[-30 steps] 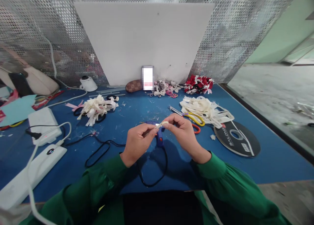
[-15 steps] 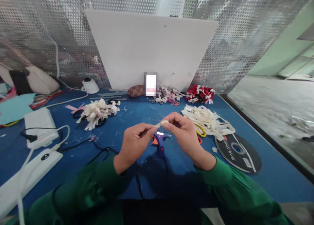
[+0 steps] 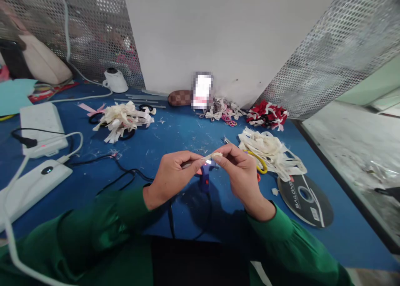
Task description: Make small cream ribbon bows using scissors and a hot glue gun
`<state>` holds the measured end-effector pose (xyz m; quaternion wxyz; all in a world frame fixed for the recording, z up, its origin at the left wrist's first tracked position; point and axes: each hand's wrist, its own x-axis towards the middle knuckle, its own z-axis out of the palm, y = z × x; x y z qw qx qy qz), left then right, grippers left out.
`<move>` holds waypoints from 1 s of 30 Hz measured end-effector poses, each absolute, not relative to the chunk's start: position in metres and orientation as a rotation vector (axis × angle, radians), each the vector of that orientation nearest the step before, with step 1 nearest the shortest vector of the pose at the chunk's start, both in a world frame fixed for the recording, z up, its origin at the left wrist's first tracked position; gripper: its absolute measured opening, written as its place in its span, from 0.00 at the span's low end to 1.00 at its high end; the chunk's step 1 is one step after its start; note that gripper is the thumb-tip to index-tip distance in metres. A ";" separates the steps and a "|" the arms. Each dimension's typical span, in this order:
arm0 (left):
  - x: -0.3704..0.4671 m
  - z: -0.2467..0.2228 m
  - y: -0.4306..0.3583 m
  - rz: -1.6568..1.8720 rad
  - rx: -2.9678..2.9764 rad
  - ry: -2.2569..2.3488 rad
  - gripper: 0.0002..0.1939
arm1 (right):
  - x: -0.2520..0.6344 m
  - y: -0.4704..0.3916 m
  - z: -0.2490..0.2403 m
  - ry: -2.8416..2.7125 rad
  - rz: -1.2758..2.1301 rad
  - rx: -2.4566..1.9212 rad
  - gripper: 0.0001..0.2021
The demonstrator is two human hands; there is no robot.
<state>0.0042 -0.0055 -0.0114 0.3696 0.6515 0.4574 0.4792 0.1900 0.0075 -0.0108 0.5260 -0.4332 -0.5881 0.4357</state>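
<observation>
A small strip of cream ribbon (image 3: 207, 157) stretches between my two hands above the blue table. My left hand (image 3: 175, 172) pinches one end, its thumb against the fingers. At the other end, my right hand (image 3: 240, 173) is closed on a bunched or folded part of the ribbon. Just below the fingertips lies a blue glue gun (image 3: 204, 181) with an orange trigger, partly hidden by my hands. Right of my right hand are a yellow scissor handle (image 3: 261, 164) and a heap of cream ribbon (image 3: 265, 150).
A black spool disc (image 3: 304, 200) lies at the right. Cream bows (image 3: 120, 119) are piled left, red bows (image 3: 267, 113) at back right. A phone (image 3: 202, 90) leans against the white board (image 3: 215, 36). Power strips (image 3: 43, 128) and cables run along the left.
The camera view has tilted down and shifted slightly. Both hands keep their pinch on the ribbon, and a bit more of it shows along my left fingers.
</observation>
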 end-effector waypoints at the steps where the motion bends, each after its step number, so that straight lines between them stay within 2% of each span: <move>1: 0.004 -0.013 -0.005 1.240 1.684 1.185 0.06 | 0.190 0.007 -0.011 -1.405 1.045 -1.034 0.03; 9: 0.007 -0.018 -0.006 1.317 1.649 1.215 0.05 | 0.185 -0.001 -0.007 -1.520 1.152 -0.894 0.02; 19: 0.011 -0.018 -0.011 1.259 1.616 1.125 0.08 | 0.180 0.000 -0.020 -1.483 0.906 -0.922 0.09; 24: 0.008 -0.023 -0.010 1.255 1.802 1.134 0.09 | 0.179 0.002 -0.021 -1.478 0.864 -0.974 0.11; 30: 0.004 -0.024 -0.008 1.285 2.091 1.125 0.11 | 0.184 0.008 -0.019 -1.521 1.009 -1.008 0.10</move>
